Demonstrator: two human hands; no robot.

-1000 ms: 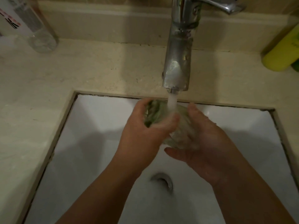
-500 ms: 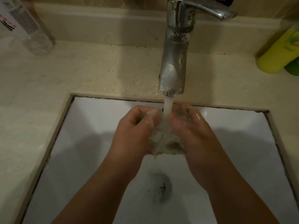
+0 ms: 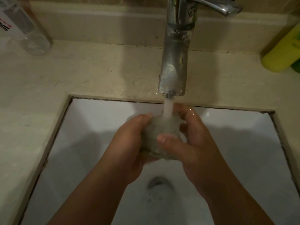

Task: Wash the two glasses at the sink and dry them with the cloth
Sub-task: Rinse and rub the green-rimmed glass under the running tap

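A small clear glass (image 3: 159, 135) with a greenish tint sits between both my hands over the white sink (image 3: 90, 127), right under the running water from the chrome tap (image 3: 174, 62). My left hand (image 3: 128, 143) wraps round its left side, fingers curled on it. My right hand (image 3: 193, 140) grips its right side, thumb across the front. Most of the glass is hidden by my fingers and the stream. No second glass or cloth is in view.
The drain (image 3: 159, 184) lies below my hands. A beige stone counter (image 3: 97, 70) surrounds the basin. A clear bottle (image 3: 30, 33) stands at the back left, a yellow bottle (image 3: 282, 51) at the back right.
Both hands turned the glass under the stream; my right hand went from cupping beneath it to gripping its side with the thumb across the front.
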